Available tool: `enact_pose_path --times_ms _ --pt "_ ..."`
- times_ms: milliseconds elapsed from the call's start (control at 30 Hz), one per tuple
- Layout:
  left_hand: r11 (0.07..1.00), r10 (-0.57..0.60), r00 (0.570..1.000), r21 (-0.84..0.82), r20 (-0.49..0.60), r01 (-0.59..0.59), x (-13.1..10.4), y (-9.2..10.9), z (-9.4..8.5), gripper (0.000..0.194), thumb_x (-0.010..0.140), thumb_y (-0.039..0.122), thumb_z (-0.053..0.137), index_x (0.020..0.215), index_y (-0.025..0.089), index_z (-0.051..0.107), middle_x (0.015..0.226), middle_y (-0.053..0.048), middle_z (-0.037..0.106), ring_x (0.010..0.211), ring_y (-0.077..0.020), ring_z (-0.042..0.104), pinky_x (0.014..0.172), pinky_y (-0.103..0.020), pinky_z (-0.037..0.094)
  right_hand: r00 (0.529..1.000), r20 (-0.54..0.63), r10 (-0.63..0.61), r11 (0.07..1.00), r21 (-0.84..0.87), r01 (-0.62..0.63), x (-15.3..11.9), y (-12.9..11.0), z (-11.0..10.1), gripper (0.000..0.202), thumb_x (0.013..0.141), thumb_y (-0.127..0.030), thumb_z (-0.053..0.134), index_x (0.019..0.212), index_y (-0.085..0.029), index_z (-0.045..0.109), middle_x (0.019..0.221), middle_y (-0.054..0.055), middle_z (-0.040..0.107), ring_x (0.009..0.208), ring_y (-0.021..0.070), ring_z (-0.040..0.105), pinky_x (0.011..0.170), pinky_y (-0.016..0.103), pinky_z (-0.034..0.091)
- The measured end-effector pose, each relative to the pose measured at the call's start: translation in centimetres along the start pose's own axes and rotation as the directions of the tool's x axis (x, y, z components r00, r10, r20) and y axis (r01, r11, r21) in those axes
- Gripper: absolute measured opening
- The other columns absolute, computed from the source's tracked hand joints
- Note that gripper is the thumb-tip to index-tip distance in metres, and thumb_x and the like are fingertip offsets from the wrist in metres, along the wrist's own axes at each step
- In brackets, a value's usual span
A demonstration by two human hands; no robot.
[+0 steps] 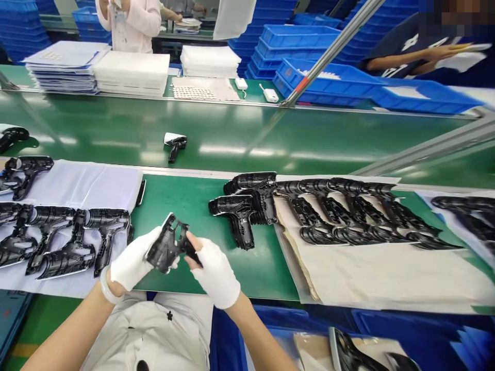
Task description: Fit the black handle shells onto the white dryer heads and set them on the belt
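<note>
Between my gloved hands, above the green bench, is a black plastic housing half (164, 248) with its ribbed inner side facing up. My left hand (135, 257) grips its wider end, the fingers partly hidden behind it. Bare fingertips of my right hand (214, 270) close on its narrow handle end. Right of my hands, stacked black gun-shaped housing halves (240, 211) lie on the bench. More housing halves (108, 226) rest in a row on white sheeting to the left.
Rows of housing halves (348, 211) lie on brown paper (367, 273) at right. Behind the bench, a green conveyor (232, 123) carries a white-and-black gun-shaped part (176, 144). Blue crates (325, 82) and paper stacks (131, 72) stand beyond. A metal post (332, 51) slants upward. Other people work opposite.
</note>
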State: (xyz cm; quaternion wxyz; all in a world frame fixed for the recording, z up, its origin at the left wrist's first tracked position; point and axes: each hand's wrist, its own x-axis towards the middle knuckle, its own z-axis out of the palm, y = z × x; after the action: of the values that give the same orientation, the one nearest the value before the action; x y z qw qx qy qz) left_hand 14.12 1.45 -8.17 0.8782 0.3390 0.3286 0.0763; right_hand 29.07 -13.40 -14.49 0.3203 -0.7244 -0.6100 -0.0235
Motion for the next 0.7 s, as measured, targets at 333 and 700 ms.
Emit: enact_pose_path --times_ms 333,700 --pt "0.945 0.206 0.974 0.277 -0.091 -0.174 -3.4 2.5 -3.9 0.06 0.067 0.06 0.083 0.107 0.017 0.075 0.099 -0.012 0.075 0.08 -0.0237 0.072 0.077 -0.038 0.058 0.652 -0.301 0.696 0.504 -0.441 -0.742 1.8 9.3 -2.6 0.051 0.086 -0.027 0.053 0.129 -0.001 0.059 0.11 0.027 0.062 0.098 0.0386 0.058 0.075 0.048 0.045" --pt "0.813 0.457 0.598 0.582 -0.658 0.018 -14.1 4.7 -11.7 0.029 0.081 0.045 0.072 0.095 0.02 0.074 0.068 0.0 0.068 0.055 -0.0131 0.055 0.054 -0.025 0.047 0.921 -0.16 0.355 0.932 -0.013 -0.362 4.1 0.5 2.5 0.046 0.089 -0.049 0.045 0.1 -0.013 0.071 0.096 0.02 0.073 0.087 0.033 0.068 0.078 0.044 0.05"
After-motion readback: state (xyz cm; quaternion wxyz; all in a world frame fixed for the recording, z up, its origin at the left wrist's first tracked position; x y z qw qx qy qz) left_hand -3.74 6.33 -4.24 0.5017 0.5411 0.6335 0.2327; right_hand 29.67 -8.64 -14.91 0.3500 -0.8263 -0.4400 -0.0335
